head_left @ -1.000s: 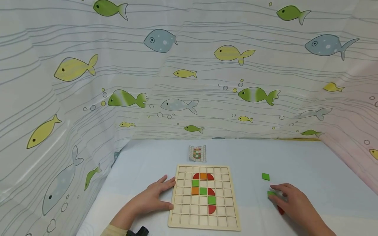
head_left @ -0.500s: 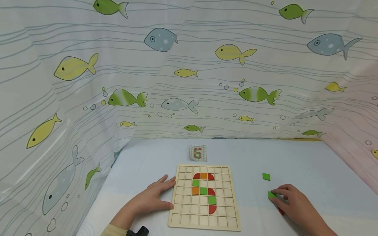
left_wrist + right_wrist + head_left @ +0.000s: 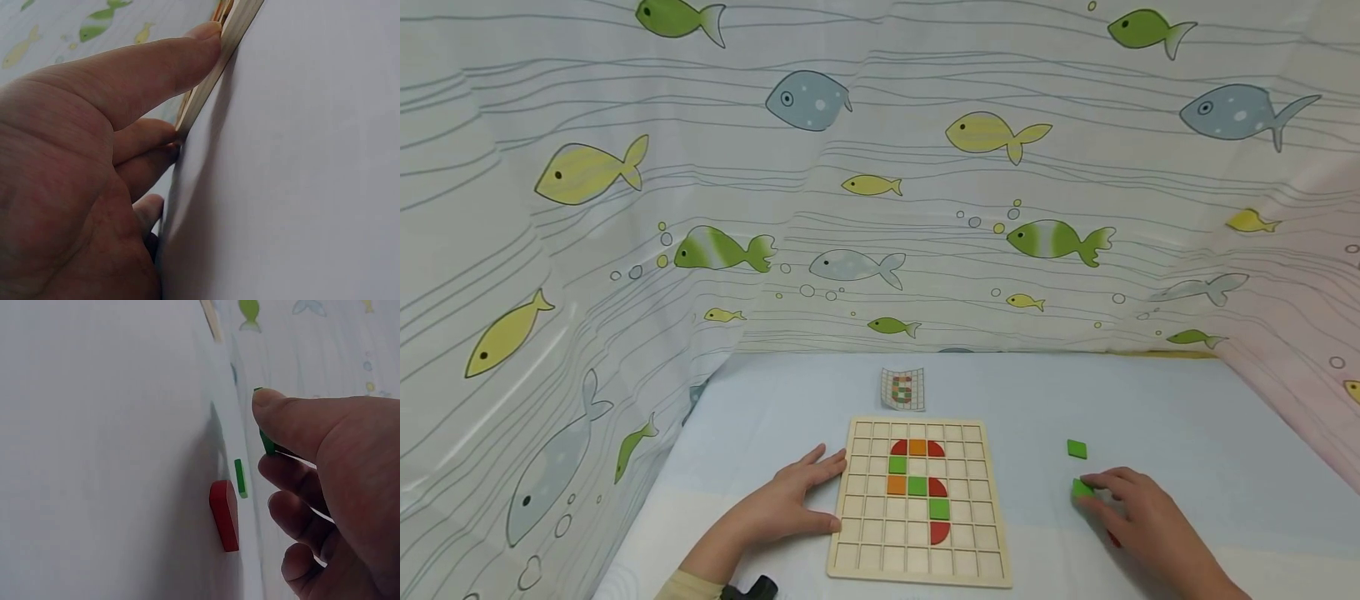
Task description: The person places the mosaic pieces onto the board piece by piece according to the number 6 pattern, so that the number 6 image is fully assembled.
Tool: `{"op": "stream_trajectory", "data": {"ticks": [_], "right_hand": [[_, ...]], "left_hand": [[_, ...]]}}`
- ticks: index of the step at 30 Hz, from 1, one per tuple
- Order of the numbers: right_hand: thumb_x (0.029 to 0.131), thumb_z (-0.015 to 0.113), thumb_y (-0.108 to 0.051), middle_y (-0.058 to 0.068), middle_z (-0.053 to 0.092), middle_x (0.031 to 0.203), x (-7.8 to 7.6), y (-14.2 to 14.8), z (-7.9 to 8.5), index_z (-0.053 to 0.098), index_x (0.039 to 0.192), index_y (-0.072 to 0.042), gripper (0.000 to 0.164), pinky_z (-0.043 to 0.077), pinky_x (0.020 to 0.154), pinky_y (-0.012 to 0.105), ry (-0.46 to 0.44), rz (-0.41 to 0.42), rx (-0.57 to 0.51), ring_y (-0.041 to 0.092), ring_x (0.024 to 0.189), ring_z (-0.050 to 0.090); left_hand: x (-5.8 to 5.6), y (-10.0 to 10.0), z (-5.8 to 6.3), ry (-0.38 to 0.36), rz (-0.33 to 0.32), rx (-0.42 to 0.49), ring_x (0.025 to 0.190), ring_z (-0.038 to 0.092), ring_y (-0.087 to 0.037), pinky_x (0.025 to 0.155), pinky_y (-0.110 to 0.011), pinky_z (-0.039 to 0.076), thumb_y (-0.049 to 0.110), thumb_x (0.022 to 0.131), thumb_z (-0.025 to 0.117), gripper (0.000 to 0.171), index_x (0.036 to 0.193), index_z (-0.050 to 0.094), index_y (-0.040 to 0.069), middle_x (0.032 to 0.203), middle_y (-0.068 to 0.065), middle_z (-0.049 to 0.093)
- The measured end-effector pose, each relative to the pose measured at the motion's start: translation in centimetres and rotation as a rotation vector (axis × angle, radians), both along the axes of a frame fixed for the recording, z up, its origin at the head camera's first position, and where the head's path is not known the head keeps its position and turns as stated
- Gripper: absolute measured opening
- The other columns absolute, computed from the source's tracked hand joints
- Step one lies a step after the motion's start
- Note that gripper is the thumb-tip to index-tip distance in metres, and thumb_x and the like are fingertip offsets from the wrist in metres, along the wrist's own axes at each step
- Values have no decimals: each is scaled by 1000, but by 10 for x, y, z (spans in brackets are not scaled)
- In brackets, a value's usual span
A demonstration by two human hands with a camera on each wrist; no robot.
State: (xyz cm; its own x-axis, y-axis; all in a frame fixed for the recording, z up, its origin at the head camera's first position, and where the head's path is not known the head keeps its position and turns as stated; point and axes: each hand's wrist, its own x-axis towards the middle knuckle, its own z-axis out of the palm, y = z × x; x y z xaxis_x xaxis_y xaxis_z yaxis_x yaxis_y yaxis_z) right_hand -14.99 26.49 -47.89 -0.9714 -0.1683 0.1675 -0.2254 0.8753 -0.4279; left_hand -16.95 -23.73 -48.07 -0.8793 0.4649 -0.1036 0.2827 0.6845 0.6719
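Observation:
My right hand (image 3: 1138, 515) pinches a green square tile (image 3: 1080, 489) between thumb and fingers. In the right wrist view that tile (image 3: 268, 440) is raised off the white table. Below the hand lies a red rounded piece (image 3: 224, 515), mostly covered by the hand in the head view. A second green tile (image 3: 1077, 449) lies just beyond. My left hand (image 3: 786, 502) rests against the left edge of a gridded wooden board (image 3: 872, 554), fingers extended, thumb touching its side (image 3: 240, 28). Red, orange and green pieces form a curving pattern in the board's cells.
Behind the board lies a small printed card (image 3: 902, 390) with a coloured grid pattern. A fish-printed sheet (image 3: 925, 225) surrounds the white table (image 3: 1022, 400) at the back and sides. A black object (image 3: 762, 587) sits by the left wrist.
My right hand has taken hold of the nearer green tile and moved it slightly left and away from me. The left hand and board have stayed in place.

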Motion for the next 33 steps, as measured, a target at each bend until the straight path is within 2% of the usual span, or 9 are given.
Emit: {"op": "stream_trajectory", "data": {"ticks": [12, 17, 22, 33], "right_hand": [[82, 81, -30, -17, 63, 101, 4, -26, 8, 75, 104, -25, 24, 52, 82, 42, 111, 65, 15, 16, 97, 61], [83, 80, -35, -22, 61, 103, 7, -43, 12, 74, 103, -29, 22, 52, 82, 36, 117, 121, 22, 10, 96, 60], [80, 83, -30, -27, 59, 100, 10, -59, 11, 73, 101, -31, 23, 52, 81, 31, 171, 192, 27, 4, 96, 58], [80, 82, -30, -26, 58, 97, 9, -94, 18, 73, 101, -27, 23, 52, 79, 28, 163, 325, 41, 1, 91, 55]], "left_hand": [[0, 2, 1, -3, 8, -13, 148, 15, -32, 107, -68, 20, 54, 75, 79, 88, 150, 46, 20, 156, 11, 34], [1, 1, 3, -8, 7, -8, 148, 16, -36, 106, -70, 19, 53, 76, 79, 88, 149, 47, 18, 156, 8, 35], [1, 1, 3, -2, 6, -6, 148, 16, -36, 106, -70, 19, 52, 76, 79, 88, 149, 47, 18, 156, 7, 36], [1, 0, 4, 2, 0, -2, 148, 15, -34, 106, -70, 19, 53, 76, 79, 88, 150, 46, 19, 156, 8, 35]]}}
